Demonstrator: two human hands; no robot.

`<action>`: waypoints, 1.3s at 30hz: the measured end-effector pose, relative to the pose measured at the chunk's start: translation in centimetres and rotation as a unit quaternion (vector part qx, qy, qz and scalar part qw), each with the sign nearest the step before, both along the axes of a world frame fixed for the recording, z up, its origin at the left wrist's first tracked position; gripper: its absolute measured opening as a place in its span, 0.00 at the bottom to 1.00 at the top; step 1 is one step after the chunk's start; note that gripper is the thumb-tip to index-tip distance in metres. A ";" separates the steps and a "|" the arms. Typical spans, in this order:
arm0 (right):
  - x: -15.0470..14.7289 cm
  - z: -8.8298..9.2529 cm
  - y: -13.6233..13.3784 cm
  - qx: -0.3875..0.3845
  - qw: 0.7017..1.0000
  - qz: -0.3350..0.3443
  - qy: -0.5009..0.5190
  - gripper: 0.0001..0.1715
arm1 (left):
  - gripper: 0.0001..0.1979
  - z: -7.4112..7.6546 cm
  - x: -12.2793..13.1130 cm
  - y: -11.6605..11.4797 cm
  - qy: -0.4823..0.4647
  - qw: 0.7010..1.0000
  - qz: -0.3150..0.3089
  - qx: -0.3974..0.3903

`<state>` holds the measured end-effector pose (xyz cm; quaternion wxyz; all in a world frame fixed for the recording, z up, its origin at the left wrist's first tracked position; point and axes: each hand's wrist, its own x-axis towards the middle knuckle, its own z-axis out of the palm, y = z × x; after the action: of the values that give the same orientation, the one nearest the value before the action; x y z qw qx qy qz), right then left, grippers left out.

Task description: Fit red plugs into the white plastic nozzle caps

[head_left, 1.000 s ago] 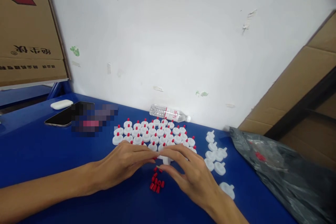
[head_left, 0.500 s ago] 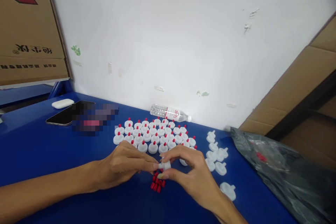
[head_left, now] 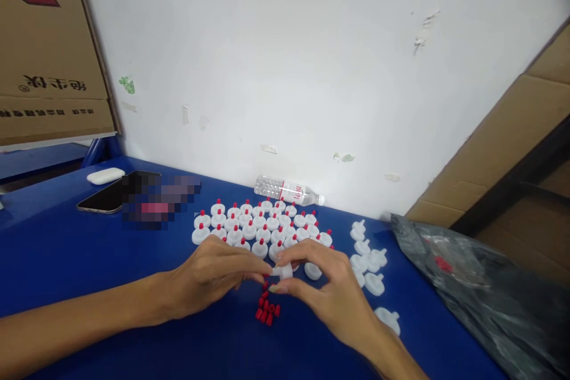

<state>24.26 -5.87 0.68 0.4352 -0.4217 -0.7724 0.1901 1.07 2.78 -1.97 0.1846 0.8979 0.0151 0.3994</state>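
My right hand pinches a white nozzle cap between thumb and fingers, its narrow spout pointing left. My left hand is closed, with its fingertips right at the spout; what they hold, if anything, is hidden. Below both hands lies a small pile of red tip caps on the blue table. Just behind stand rows of white nozzle caps with red tips on their spouts. Several plain white nozzle caps without red tips lie to the right of my right hand.
A clear plastic bottle lies against the white wall. On the left are a phone and a white case. Dark plastic sheeting covers the right edge, with a clear bag of red pieces on it. Cardboard stands at left.
The held white nozzle cap and my right hand have shifted slightly up and right. My left fingertips stay by the spout, and more of the red pile shows below them.
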 end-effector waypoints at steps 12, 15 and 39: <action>3.7 0.3 1.0 0.194 0.939 -0.163 -0.232 0.11 | 0.13 -0.3 0.5 -0.4 0.102 0.990 0.096 -0.035; 6.7 0.9 1.8 0.167 0.925 -0.278 -0.198 0.07 | 0.15 -0.1 0.5 -0.8 0.202 0.973 0.103 -0.042; 12.8 0.0 3.6 -0.035 0.876 -0.368 -0.309 0.16 | 0.13 -0.4 1.0 -1.2 0.261 0.960 0.095 -0.040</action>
<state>37.02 -2.29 0.64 0.1978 -0.7279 -0.6494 -0.0969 2.09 1.61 -2.39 0.1708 0.9574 0.1639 0.1655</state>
